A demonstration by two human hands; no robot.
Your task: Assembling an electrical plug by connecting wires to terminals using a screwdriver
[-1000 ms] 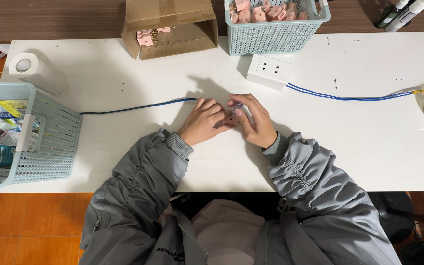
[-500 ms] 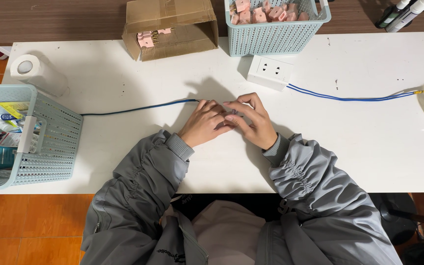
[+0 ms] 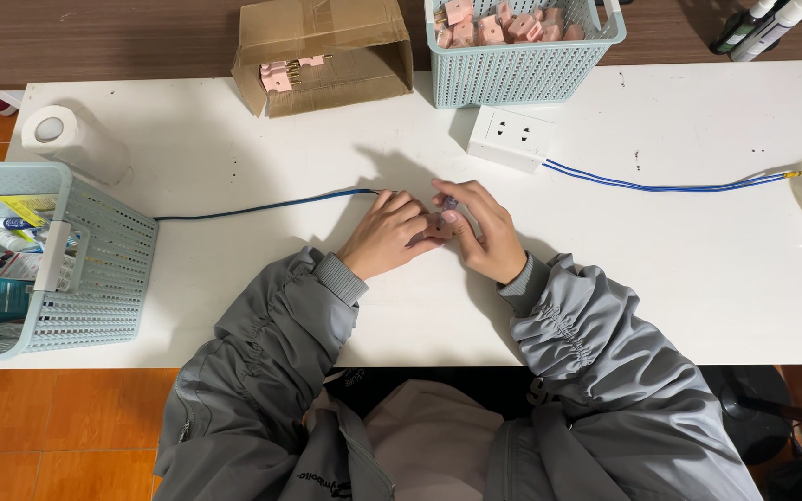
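Both hands meet at the middle of the white table (image 3: 234,167), fingertips pressed together. The left hand (image 3: 384,234) and right hand (image 3: 480,232) pinch a small pinkish plug (image 3: 440,224) between them; it is mostly hidden by the fingers, so its shape is hard to tell. A blue cable (image 3: 262,206) runs from the left hand's fingertips off to the left, toward the basket (image 3: 95,269) at the table's edge. Just beyond the hands sits a white socket block (image 3: 512,137), its own blue wire (image 3: 679,186) trailing right. Further back, a cardboard box (image 3: 336,56) and a second basket (image 3: 522,70) both hold pink plugs. A paper roll (image 3: 71,141) stands far left.
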